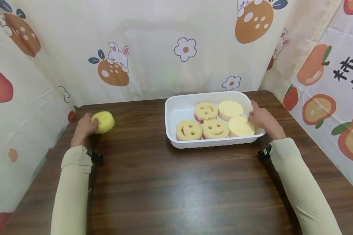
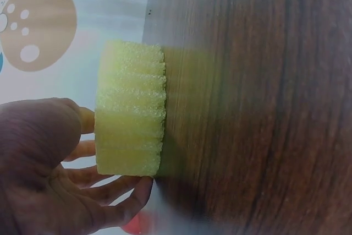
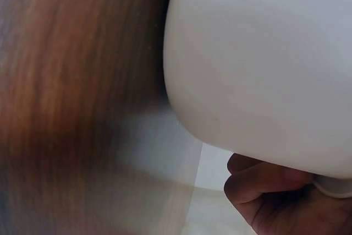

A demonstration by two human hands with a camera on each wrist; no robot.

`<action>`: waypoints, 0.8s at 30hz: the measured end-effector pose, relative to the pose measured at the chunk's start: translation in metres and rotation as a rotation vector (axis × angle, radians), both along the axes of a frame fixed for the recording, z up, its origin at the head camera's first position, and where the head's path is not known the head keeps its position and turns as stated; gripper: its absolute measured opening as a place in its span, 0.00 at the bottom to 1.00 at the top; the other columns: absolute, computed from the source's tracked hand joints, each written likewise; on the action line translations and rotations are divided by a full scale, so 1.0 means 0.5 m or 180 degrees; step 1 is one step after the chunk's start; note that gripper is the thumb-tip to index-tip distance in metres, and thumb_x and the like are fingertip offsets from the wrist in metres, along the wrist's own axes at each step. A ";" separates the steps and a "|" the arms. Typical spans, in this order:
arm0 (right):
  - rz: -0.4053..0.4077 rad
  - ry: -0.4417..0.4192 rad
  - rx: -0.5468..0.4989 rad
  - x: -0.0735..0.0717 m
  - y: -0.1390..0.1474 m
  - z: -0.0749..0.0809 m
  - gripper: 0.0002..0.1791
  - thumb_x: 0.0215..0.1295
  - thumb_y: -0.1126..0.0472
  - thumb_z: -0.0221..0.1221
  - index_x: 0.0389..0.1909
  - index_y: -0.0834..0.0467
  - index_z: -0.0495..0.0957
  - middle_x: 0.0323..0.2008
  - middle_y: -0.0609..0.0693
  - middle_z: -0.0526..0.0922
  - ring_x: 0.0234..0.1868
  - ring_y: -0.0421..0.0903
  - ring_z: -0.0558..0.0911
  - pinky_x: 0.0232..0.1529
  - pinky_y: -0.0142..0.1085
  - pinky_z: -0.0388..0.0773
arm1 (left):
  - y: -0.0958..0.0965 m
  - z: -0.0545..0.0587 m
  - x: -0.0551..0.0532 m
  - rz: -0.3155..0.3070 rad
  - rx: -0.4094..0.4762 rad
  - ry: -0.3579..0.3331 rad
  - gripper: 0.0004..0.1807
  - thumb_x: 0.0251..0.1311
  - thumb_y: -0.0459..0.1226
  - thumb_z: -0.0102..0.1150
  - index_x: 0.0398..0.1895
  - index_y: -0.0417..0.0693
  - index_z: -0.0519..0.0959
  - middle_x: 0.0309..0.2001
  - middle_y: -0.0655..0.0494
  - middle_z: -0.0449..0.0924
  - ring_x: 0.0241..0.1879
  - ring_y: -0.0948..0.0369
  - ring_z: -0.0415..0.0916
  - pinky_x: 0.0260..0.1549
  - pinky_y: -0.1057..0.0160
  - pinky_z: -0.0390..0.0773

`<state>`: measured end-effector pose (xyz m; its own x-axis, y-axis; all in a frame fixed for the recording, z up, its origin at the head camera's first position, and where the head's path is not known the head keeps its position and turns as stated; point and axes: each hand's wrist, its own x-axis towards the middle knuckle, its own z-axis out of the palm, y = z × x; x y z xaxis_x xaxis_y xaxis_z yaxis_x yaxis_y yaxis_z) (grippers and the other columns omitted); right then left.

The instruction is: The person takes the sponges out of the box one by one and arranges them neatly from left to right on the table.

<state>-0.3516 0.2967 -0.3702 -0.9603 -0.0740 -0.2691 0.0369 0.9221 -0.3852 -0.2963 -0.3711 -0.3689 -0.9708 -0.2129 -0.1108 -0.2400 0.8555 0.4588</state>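
At the far left of the table, my left hand (image 1: 84, 127) grips the side of a yellow scalloped sponge (image 1: 105, 122). The left wrist view shows this sponge (image 2: 131, 108) edge-on, its ridged side lit, with fingers curled at its near end and underside edge. On the right, my right hand (image 1: 262, 118) holds the right end of a white tray (image 1: 176, 112), fingers bent at the rim. Inside the tray lie several round sponges: smiley-face sponges (image 1: 189, 130) with pink undersides and plain pale-yellow round sponges (image 1: 230, 109). The tray's outer wall (image 3: 253, 70) fills much of the right wrist view.
A dark brown wooden table (image 1: 153, 182) lies under everything. Patterned fabric (image 1: 153, 75) with fruit and rabbits hangs along its back and both sides, close behind the tray. Dark wrist devices (image 1: 96, 158) sit at both sleeve cuffs.
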 end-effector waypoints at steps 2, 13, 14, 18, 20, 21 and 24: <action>-0.0022 -0.0033 0.0007 0.000 0.001 -0.002 0.40 0.77 0.54 0.34 0.77 0.62 0.24 0.69 0.80 0.53 0.65 0.71 0.66 0.64 0.68 0.63 | 0.002 -0.003 -0.001 -0.0022 -0.0001 0.0018 0.34 0.74 0.43 0.27 0.70 0.19 0.48 0.62 0.15 0.58 0.61 0.29 0.61 0.63 0.33 0.62; -0.0008 -0.0047 0.0045 -0.004 -0.003 0.007 0.40 0.77 0.54 0.35 0.77 0.64 0.24 0.69 0.80 0.54 0.61 0.68 0.68 0.64 0.68 0.64 | 0.011 -0.006 -0.001 0.0156 -0.0010 0.0125 0.40 0.73 0.50 0.21 0.73 0.21 0.41 0.66 0.11 0.46 0.66 0.22 0.49 0.65 0.29 0.55; -0.0008 -0.0041 0.0047 -0.004 -0.003 0.008 0.40 0.77 0.55 0.35 0.77 0.64 0.25 0.69 0.80 0.53 0.61 0.68 0.68 0.64 0.68 0.64 | 0.014 -0.002 -0.002 0.0169 -0.0018 0.0137 0.41 0.73 0.51 0.21 0.73 0.22 0.41 0.67 0.12 0.45 0.66 0.21 0.49 0.65 0.28 0.55; -0.0010 -0.0034 0.0046 -0.004 -0.002 0.007 0.40 0.76 0.55 0.35 0.77 0.64 0.25 0.70 0.80 0.53 0.60 0.68 0.68 0.64 0.68 0.64 | 0.027 0.012 -0.009 0.0215 -0.0027 0.0103 0.42 0.73 0.54 0.23 0.75 0.27 0.41 0.69 0.15 0.43 0.66 0.21 0.48 0.64 0.27 0.54; -0.0006 -0.0017 0.0046 -0.005 -0.001 0.005 0.40 0.76 0.55 0.35 0.77 0.63 0.25 0.69 0.80 0.54 0.59 0.67 0.69 0.64 0.68 0.64 | 0.036 0.018 -0.010 0.0225 -0.0034 0.0087 0.42 0.73 0.54 0.24 0.76 0.29 0.41 0.70 0.17 0.43 0.67 0.22 0.48 0.62 0.25 0.54; -0.0001 -0.0013 0.0050 -0.005 -0.001 0.004 0.40 0.76 0.54 0.35 0.77 0.63 0.25 0.69 0.80 0.55 0.59 0.67 0.69 0.64 0.68 0.64 | 0.040 0.020 -0.010 0.0234 -0.0038 0.0087 0.42 0.72 0.55 0.24 0.76 0.30 0.41 0.70 0.17 0.44 0.67 0.22 0.48 0.62 0.24 0.54; 0.0013 -0.0015 0.0071 -0.005 -0.001 0.006 0.39 0.76 0.54 0.34 0.77 0.63 0.25 0.68 0.80 0.56 0.58 0.67 0.70 0.62 0.67 0.66 | 0.050 0.025 -0.009 0.0285 -0.0018 0.0115 0.42 0.72 0.56 0.24 0.77 0.32 0.42 0.71 0.18 0.44 0.67 0.22 0.48 0.61 0.23 0.53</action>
